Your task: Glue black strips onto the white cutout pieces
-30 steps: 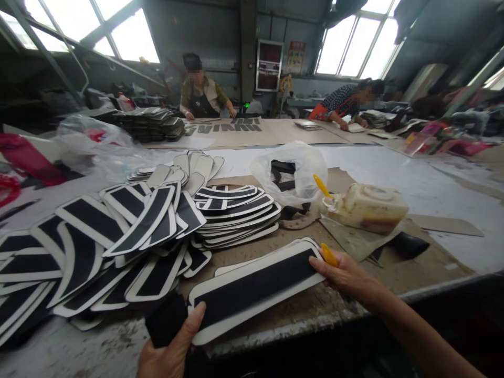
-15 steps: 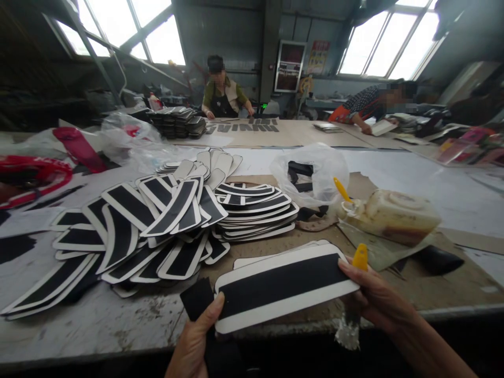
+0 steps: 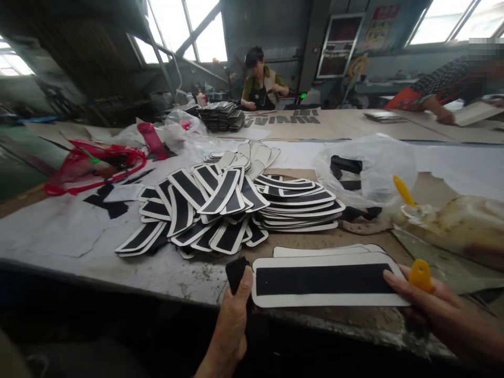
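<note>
A white-edged piece with a black strip (image 3: 323, 280) lies nearly level at the table's front edge. My right hand (image 3: 437, 302) grips its right end, thumb on top, and also holds a brush with a yellow handle (image 3: 420, 275). My left hand (image 3: 232, 315) is closed on black material (image 3: 237, 273), just left of the piece's left end. Behind the held piece are more white pieces (image 3: 315, 251). A jumbled pile of black-and-white pieces (image 3: 185, 205) and a neater stack (image 3: 301, 207) stand farther back.
A stained plastic container (image 3: 464, 223) and another yellow-handled tool (image 3: 405, 191) are at the right. A clear bag (image 3: 384, 163) holds black scraps. A red bag (image 3: 74, 176) lies at left. Two people are across the table, one (image 3: 262, 86) behind stacked pieces, another (image 3: 444, 89) at far right.
The view has turned left, so things appear farther right. My left hand has come off the piece's left end and holds the black material; the piece now looks more level.
</note>
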`<state>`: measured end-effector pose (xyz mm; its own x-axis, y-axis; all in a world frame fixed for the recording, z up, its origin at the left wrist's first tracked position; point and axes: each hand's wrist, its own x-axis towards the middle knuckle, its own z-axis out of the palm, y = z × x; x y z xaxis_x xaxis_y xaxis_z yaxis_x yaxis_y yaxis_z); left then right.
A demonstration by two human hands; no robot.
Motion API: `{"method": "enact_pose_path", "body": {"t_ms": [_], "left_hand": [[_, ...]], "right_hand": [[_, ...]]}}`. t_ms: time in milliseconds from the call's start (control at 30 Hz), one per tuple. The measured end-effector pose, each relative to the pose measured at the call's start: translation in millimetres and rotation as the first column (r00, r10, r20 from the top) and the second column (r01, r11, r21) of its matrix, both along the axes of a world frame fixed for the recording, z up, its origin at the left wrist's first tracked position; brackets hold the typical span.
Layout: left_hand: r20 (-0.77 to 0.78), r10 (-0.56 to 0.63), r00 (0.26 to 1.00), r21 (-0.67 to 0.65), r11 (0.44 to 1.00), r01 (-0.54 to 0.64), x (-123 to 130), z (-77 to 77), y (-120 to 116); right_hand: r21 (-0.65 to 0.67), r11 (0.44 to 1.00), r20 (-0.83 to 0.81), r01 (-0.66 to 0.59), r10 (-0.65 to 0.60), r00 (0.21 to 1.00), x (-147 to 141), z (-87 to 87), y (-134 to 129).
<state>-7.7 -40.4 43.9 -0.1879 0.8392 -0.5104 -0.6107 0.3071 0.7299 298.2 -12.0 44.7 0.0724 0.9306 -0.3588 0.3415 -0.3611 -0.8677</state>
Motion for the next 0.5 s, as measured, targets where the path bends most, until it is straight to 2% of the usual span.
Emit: {"method": "enact_pose_path", "body": {"t_ms": [100,233,500], "left_hand": [[-0.066,-0.015,0.998,-0.053,0.999,0.012,0,6.8,0],[-0.212,0.039,0.977,-0.135,0.988,-0.069,-1,10.5,4],[-0.364,0.014,0.931,-0.144,0.987,-0.071,-11,1.1,10]], "right_hand": [[-0.028,0.999,-0.048,-0.040,0.039,0.998,-10,7.1,0],[-0.026,0.990,-0.068,-0.139,0.137,0.988,-19,12.8,7],[0.021,0.974,0.012,-0.226,0.226,0.974,-23,19.9,13]]}}
